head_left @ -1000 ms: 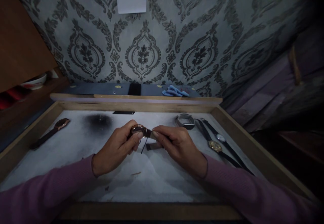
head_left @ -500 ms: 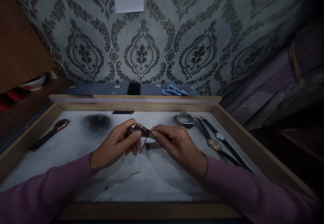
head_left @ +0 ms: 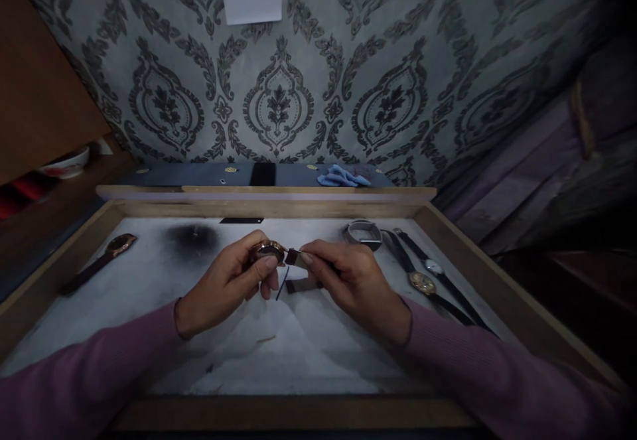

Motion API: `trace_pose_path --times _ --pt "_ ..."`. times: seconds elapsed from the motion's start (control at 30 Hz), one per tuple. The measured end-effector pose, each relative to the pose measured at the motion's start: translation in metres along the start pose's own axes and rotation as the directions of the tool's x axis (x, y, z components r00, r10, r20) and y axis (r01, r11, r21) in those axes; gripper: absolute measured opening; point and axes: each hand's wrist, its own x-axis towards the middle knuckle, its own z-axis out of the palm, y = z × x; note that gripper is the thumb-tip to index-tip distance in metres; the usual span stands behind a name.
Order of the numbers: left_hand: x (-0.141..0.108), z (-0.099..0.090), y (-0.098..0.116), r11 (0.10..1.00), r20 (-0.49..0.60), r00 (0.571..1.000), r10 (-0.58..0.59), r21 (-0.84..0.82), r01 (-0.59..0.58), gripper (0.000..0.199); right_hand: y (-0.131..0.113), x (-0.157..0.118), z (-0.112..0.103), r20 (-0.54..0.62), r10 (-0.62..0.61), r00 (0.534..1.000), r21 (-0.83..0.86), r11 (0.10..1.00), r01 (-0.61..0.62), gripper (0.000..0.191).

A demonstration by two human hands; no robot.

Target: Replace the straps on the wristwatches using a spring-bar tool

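Watch case (head_left: 267, 251), rose-gold in tone, is gripped by the left hand (head_left: 223, 286) above a wood-framed tray (head_left: 271, 209) with a white floor. The dark strap (head_left: 293, 256), pinched by the right hand (head_left: 358, 284), has been drawn slightly away from it. Dial markings are too dim to be read. Patterned wallpaper (head_left: 279, 105) is seen behind.

The watch case (head_left: 267, 252) looks like polished, glossy rose-gold metal, and the strap piece (head_left: 293, 257) looks dark and smooth, its material unclear. The tray (head_left: 269, 210) has a matt, scuffed wooden rim around a whitish, creased, paper-like lining (head_left: 239, 360). Toward the right edge, the gold-toned watch (head_left: 423, 284) shows shiny metal on a dark, matt strap. Beyond the far edge, the blue cloth (head_left: 342, 176) is matt and crumpled. The sleeves (head_left: 124, 340) are ribbed, matt knit.
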Motion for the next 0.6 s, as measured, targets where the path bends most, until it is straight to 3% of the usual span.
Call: trace_pose_path --times 0.6 --pt "-0.0002 0.0002 0.0016 1.0 -0.007 1.0 0.006 0.029 -0.006 0.017 -0.0014 -0.0002 -0.0018 0.019 -0.048 0.999 -0.088 0.995 0.049 0.025"
